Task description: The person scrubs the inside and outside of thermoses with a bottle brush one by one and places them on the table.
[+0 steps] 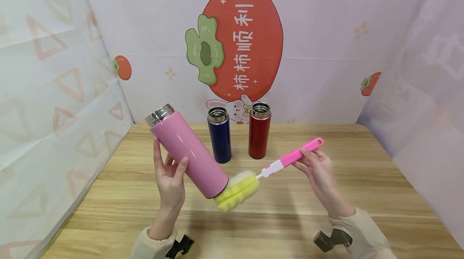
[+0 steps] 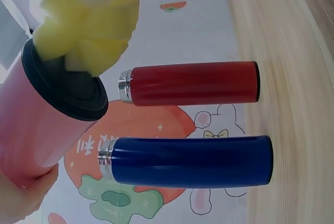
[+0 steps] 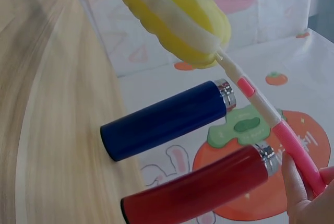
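Note:
My left hand [image 1: 172,184] grips a pink thermos bottle [image 1: 190,152], lifted off the table and tilted, its silver open neck up to the left. In my right hand [image 1: 319,170] is a bottle brush [image 1: 280,164] with a pink and white handle, held between thumb and fingers. Its yellow and white sponge head [image 1: 239,192] is at the black base [image 2: 65,88] of the pink bottle. The left wrist view shows the sponge overlapping that base; whether they touch is hard to tell.
Behind the hands, a blue thermos bottle [image 1: 219,136] and a red thermos bottle [image 1: 259,132] stand upright and uncapped on the wooden table [image 1: 340,146]. A printed cloth backdrop [image 1: 315,33] rises behind the table and along both sides.

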Tool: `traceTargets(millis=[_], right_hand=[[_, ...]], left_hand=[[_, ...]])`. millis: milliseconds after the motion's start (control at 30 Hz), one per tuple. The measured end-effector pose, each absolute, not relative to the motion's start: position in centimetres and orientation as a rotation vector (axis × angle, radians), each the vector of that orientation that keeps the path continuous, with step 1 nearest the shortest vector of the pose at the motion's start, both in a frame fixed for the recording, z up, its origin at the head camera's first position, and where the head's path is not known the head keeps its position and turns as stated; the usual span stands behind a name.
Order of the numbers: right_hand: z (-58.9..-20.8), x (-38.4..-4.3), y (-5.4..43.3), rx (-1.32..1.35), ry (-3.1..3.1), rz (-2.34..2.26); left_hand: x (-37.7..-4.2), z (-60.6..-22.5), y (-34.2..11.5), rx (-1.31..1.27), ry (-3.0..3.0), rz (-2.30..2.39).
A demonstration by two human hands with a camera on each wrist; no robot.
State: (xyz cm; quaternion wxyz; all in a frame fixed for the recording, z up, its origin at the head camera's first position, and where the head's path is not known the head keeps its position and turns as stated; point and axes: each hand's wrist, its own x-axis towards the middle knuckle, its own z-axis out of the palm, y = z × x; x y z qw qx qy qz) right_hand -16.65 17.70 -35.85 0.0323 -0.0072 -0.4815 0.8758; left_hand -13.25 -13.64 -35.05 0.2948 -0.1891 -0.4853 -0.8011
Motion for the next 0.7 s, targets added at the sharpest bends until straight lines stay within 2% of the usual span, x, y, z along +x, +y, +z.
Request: traceTargets(millis=[267,500,567,700], right_hand=[[-36.0,-16.8,19.2,-0.019,-1.381,2.677],[-36.2,-16.7,20.5,0.079,-1.287,2.633],[-37.0,-17.0,21.3,0.139,-1.238,2.644],[-43.3,-20.8,25.8,0.237,-1.282,2.532]], left_hand=[[-13.1,-35.4,-14.6,-0.53,-1.31,-2.161],[-13.9,-35.9,-15.9,-0.38,-1.388,-2.131],[-14.2,-36.0,-16.4,-0.311,-1.416,-2.12],[-15.1,-36.3,-17.5,-0.164,-1.459,-2.117]])
